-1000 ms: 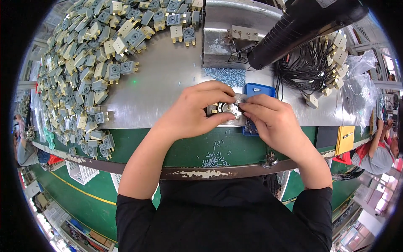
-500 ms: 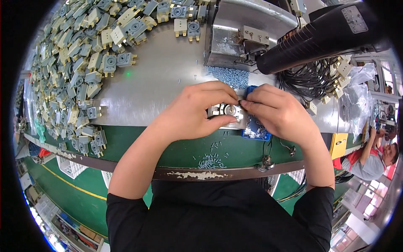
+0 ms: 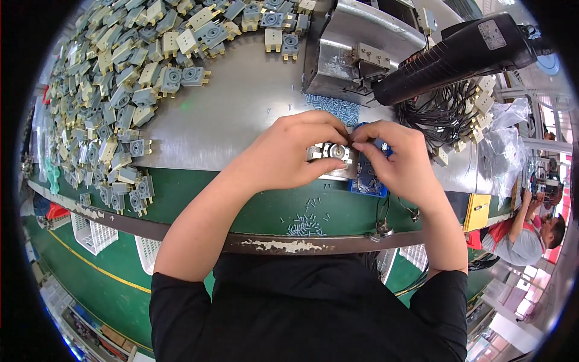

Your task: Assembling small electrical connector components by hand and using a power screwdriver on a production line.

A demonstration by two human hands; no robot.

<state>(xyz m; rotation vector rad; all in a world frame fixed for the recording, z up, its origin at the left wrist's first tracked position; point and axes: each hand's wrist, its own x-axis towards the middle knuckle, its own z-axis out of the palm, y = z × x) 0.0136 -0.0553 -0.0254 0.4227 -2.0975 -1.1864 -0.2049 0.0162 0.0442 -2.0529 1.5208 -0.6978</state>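
My left hand [image 3: 292, 148] is closed around a small white-and-metal part with a round disc [image 3: 337, 152], its fingers along the far side and the thumb along the near side. The part sits low over the metal tabletop's front edge. At the part's right end, my right hand [image 3: 401, 158] has thumb and fingertips pinched together, almost meeting the left fingertips. What the right pinch holds is too small to tell. Under the right hand stands a blue tray [image 3: 367, 186] of small metal pieces, partly covered by the hand. Beyond the hands lies a pile of bluish screws [image 3: 335, 108].
Grey-and-cream blocks with brass tabs [image 3: 120, 96] heap at left. A black power screwdriver [image 3: 446, 60] slants in beside a metal fixture [image 3: 362, 30]. Black leads [image 3: 443, 117] lie at right. Loose screws [image 3: 306, 227] lie on the green mat. A co-worker [image 3: 525, 238] sits far right.
The view has shifted slightly. My right thumb and fingers have changed their pose at the part's right end, showing more of the blue tray. The left hand keeps its hold.
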